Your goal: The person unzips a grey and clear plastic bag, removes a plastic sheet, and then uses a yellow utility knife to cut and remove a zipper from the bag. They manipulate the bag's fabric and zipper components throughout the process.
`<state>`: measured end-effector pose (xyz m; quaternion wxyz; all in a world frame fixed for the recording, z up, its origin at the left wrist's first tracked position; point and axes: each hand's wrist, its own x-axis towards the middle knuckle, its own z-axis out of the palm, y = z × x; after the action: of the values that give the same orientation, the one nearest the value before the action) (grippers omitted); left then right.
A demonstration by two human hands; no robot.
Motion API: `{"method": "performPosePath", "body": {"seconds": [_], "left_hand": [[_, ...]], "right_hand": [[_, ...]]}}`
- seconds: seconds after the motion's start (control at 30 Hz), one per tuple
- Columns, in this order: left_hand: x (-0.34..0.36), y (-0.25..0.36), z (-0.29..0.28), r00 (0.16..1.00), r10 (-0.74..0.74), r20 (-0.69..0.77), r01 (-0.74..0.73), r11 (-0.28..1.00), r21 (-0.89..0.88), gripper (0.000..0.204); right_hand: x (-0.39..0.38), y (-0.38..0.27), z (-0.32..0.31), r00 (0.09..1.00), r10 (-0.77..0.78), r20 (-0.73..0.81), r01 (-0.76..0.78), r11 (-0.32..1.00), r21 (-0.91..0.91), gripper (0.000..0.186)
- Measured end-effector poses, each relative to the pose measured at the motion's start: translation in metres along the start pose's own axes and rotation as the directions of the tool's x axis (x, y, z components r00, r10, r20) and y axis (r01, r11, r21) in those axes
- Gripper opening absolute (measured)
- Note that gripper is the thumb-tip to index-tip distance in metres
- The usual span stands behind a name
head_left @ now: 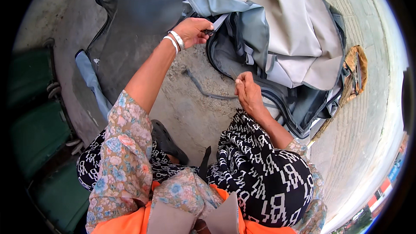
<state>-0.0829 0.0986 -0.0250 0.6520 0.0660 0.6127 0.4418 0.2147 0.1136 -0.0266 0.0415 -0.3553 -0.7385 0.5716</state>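
Observation:
My left hand (193, 32) is closed on a small black piece (208, 31), which looks like a buckle, at the end of a pale grey strap (221, 20). The strap runs to a large, crumpled grey fabric cover (286, 30) with dark edging, spread over the ground ahead and to the right. Lower and to the right, my right hand (249, 93) pinches a thin pointed piece (234, 74), its tip toward the cover's dark edging. What kind of tool it is cannot be made out. A loose dark grey strip (208, 93) lies on the ground between my hands.
Dusty concrete ground (190, 117) lies around me. Dark green panels (32, 112) on a frame stand at the left. A grey-blue fabric piece (92, 80) lies near my left arm. Right of the cover is a torn brown item (356, 69). A dark shoe (169, 143) shows below.

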Motion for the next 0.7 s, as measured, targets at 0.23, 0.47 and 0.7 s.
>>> {"method": "performPosePath", "body": {"seconds": [0.23, 0.47, 0.7], "left_hand": [[-0.021, -0.025, 0.023, 0.985, 0.134, -0.107, -0.147, 0.982, -0.116, 0.021], [-0.03, -0.041, 0.029, 0.939, 0.167, -0.3, -0.217, 0.966, -0.143, 0.02], [-0.032, -0.046, 0.034, 0.942, 0.139, -0.306, -0.186, 0.974, -0.132, 0.013]], "right_hand": [[0.067, -0.046, -0.024, 0.995, -0.052, -0.084, 0.061, 0.992, 0.113, 0.024], [0.093, -0.046, -0.015, 0.995, -0.082, -0.051, 0.086, 0.993, 0.082, 0.024], [0.093, -0.055, -0.018, 0.999, 0.014, 0.046, -0.015, 1.0, 0.017, 0.02]]}}
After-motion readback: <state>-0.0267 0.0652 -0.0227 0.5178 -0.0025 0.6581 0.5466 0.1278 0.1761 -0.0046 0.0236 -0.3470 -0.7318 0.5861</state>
